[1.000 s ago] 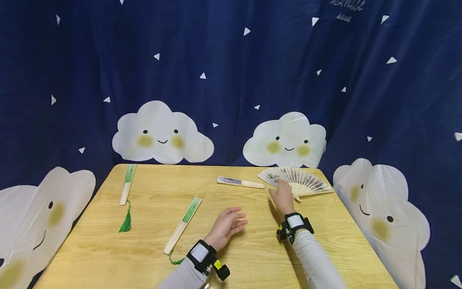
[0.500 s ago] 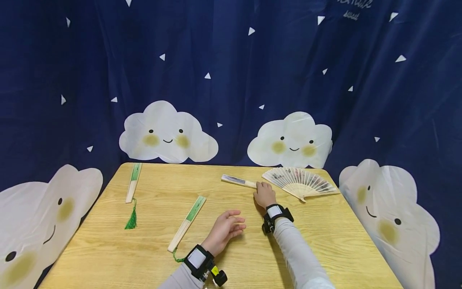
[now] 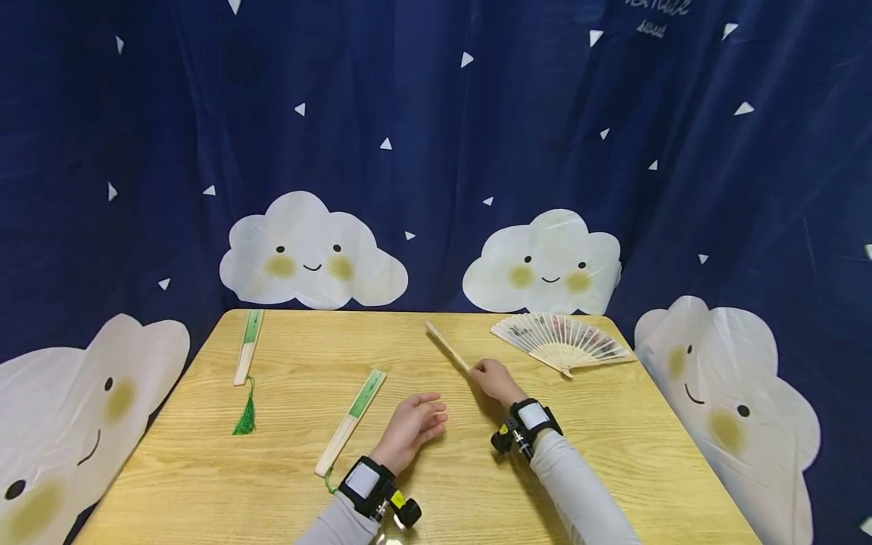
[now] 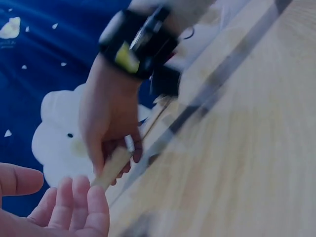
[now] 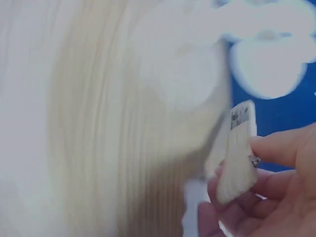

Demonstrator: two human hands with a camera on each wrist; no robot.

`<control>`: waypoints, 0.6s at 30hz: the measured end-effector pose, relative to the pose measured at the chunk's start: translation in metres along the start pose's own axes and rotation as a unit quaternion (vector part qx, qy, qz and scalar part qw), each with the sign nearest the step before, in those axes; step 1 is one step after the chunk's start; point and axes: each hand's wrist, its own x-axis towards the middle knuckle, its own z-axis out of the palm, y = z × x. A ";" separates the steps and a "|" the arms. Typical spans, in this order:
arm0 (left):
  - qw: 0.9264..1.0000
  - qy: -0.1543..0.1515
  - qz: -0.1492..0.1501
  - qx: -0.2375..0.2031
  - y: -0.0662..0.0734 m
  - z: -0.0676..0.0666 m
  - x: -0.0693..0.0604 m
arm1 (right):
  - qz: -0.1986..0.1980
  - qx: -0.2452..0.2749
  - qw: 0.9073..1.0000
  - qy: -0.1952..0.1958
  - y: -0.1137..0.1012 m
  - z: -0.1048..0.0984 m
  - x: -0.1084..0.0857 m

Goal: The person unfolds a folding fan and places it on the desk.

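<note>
A folded fan [image 3: 447,347] with pale wooden ribs is pinched at its near end by my right hand [image 3: 496,380], its far end pointing up and left. In the right wrist view, thumb and fingers close around the folded fan [image 5: 239,153], which shows a small dark print. My left hand [image 3: 409,430] hovers over the table with relaxed fingers and nothing in them. Left of it lies a folded green-and-cream fan [image 3: 350,422], its cord partly behind the left wrist. Behind the right hand a spread fan [image 3: 564,344] with a floral print lies on the table.
Another folded green fan [image 3: 248,348] with a green tassel [image 3: 245,412] lies at the table's far left. The wooden table [image 3: 204,484] ends at a dark blue curtain [image 3: 436,98] with white cloud shapes.
My right hand has moved left from beside the spread fan, gripped the dark-printed folded fan and turned it up off its flat position. The left hand has barely moved.
</note>
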 end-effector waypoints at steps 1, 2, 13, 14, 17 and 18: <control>1.000 0.007 0.005 0.002 0.001 -0.002 0.001 | 0.007 0.075 0.997 -0.026 -0.002 -0.001 -0.007; 1.000 0.012 0.008 0.004 0.002 -0.003 0.002 | 0.016 0.144 0.988 -0.052 -0.003 -0.001 -0.014; 0.999 0.021 0.037 0.014 0.003 -0.005 0.006 | 0.001 0.403 0.892 -0.203 -0.026 0.010 -0.078; 0.999 0.024 0.042 0.010 0.004 -0.004 0.006 | -0.003 0.400 0.894 -0.201 -0.028 0.010 -0.081; 0.998 0.027 0.055 0.005 0.004 -0.002 0.007 | -0.019 0.363 0.914 -0.178 -0.035 0.010 -0.088; 0.998 0.025 0.059 0.009 0.005 -0.002 0.007 | -0.025 0.341 0.925 -0.166 -0.038 0.009 -0.090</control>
